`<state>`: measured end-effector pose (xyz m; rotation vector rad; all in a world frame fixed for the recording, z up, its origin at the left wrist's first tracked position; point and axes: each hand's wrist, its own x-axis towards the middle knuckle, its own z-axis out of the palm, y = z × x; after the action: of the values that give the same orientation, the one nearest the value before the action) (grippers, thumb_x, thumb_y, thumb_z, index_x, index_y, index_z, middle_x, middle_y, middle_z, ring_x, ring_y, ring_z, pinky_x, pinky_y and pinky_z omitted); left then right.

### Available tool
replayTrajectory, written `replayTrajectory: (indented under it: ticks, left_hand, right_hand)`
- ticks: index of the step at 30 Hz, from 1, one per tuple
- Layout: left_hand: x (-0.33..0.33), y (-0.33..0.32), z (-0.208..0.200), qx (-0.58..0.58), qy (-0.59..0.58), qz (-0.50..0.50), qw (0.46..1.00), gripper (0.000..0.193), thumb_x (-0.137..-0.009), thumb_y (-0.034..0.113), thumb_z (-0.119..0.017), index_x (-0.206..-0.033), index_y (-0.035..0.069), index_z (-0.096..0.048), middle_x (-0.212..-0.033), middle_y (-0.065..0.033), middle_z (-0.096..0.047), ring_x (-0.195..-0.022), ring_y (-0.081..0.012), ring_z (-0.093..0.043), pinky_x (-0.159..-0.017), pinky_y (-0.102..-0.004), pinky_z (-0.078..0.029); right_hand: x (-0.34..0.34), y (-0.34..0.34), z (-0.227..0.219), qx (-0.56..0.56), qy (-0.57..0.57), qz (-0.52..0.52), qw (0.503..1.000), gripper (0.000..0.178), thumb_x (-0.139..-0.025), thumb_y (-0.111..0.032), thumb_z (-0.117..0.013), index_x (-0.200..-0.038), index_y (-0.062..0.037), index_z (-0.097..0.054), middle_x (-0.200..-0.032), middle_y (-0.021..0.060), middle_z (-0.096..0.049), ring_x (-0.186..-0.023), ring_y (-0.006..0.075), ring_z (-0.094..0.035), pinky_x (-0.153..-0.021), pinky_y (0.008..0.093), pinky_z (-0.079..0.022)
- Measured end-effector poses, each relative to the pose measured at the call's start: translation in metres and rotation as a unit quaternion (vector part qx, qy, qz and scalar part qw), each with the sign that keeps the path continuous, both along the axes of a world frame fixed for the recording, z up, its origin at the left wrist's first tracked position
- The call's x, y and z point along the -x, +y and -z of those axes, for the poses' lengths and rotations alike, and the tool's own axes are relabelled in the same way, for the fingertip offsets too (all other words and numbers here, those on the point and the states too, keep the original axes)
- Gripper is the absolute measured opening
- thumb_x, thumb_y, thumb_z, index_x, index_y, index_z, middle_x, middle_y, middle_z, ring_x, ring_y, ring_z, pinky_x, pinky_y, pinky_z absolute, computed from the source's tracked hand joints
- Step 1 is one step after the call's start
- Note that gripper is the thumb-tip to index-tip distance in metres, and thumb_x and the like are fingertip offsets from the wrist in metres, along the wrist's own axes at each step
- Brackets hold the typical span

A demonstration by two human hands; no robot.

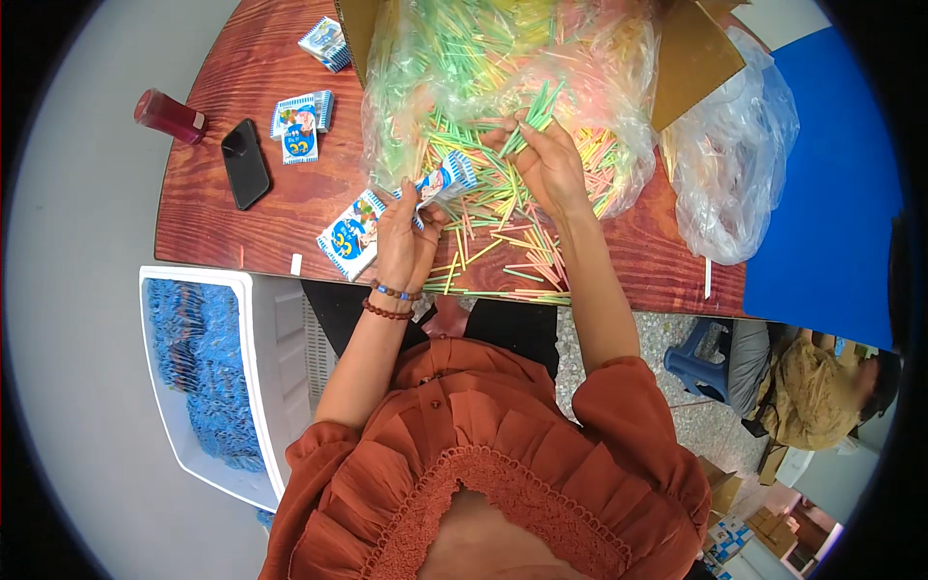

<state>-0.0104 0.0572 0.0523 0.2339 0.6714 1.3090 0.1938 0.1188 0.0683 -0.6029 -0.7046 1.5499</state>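
Observation:
My left hand [408, 232] is closed on a small blue-and-white printed packet [447, 180], held over the table's front part. Another such packet [350, 235] lies flat just left of that wrist. My right hand [549, 164] pinches a small bunch of green sticks [534, 114], thin and straw-like, above the pile. Beneath both hands spreads a heap of thin pink, yellow and green sticks [488, 184], spilling from a clear plastic bag [396, 116] toward the table edge. Whether the held packet's end is open I cannot tell.
On the wooden table [208, 227] lie a black phone [246, 164], a red bottle [171, 117] and packet stacks [302, 121]. A cardboard box [701, 68] and crumpled plastic bag [730, 174] stand right. Below left is a white bin [253, 387] of blue packets. Another person [817, 391] sits at right.

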Motion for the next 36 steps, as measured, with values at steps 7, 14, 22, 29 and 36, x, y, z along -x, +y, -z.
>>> replayTrajectory:
  ticks: [7, 14, 22, 29, 36]
  left_hand:
    - [-0.008, 0.008, 0.0, -0.045, -0.016, -0.001, 0.999, 0.024, -0.097, 0.026, -0.057, -0.09, 0.003, -0.062, -0.089, -0.0047, -0.064, -0.074, -0.0121, -0.055, -0.068, -0.0279, -0.048]
    - [-0.013, 0.008, -0.007, -0.071, 0.027, -0.024, 0.997, 0.024, -0.098, 0.027, -0.055, -0.092, 0.005, -0.063, -0.094, -0.0028, -0.066, -0.083, -0.0114, -0.06, -0.07, -0.0281, -0.049]
    - [0.003, 0.002, -0.014, -0.086, 0.008, -0.05, 0.995, 0.024, -0.099, 0.025, -0.053, -0.095, 0.004, -0.064, -0.095, -0.004, -0.067, -0.087, -0.0119, -0.063, -0.074, -0.0282, -0.051]
    - [0.011, 0.002, -0.024, -0.1, -0.01, -0.065, 0.993, 0.025, -0.099, 0.024, -0.053, -0.1, 0.002, -0.065, -0.1, -0.007, -0.068, -0.091, -0.0141, -0.065, -0.081, -0.0311, -0.053]
    - [0.016, 0.004, -0.024, -0.099, -0.02, -0.074, 0.992, 0.025, -0.099, 0.025, -0.053, -0.104, 0.002, -0.064, -0.101, -0.0072, -0.068, -0.093, -0.0151, -0.065, -0.083, -0.0325, -0.053]
  right_hand:
    - [0.014, -0.013, -0.048, -0.098, -0.145, 0.084, 0.981, 0.015, -0.101, -0.008, -0.04, -0.113, -0.0017, -0.046, -0.102, 0.015, -0.062, -0.106, 0.0318, -0.061, -0.096, 0.0458, -0.046]
    - [0.057, -0.032, -0.05, -0.19, -0.162, 0.131, 0.959, 0.022, -0.103, -0.015, -0.037, -0.116, -0.0006, -0.045, -0.12, 0.0201, -0.06, -0.133, 0.0374, -0.038, -0.113, 0.0489, -0.021]
    - [0.105, -0.053, -0.064, -0.176, -0.218, 0.164, 0.946, 0.027, -0.103, -0.018, -0.036, -0.119, -0.0002, -0.047, -0.126, 0.0184, -0.058, -0.141, 0.0345, -0.025, -0.115, 0.048, -0.016]
    - [0.116, -0.055, -0.065, -0.157, -0.286, 0.162, 0.931, 0.03, -0.102, -0.021, -0.037, -0.116, 0.0018, -0.052, -0.14, 0.0167, -0.047, -0.144, 0.0302, -0.019, -0.116, 0.0439, -0.014]
    - [0.121, -0.052, -0.063, -0.122, -0.202, 0.124, 0.964, 0.03, -0.1, -0.022, -0.042, -0.114, 0.0023, -0.054, -0.152, 0.0178, -0.029, -0.143, 0.0273, -0.02, -0.114, 0.0402, -0.019]
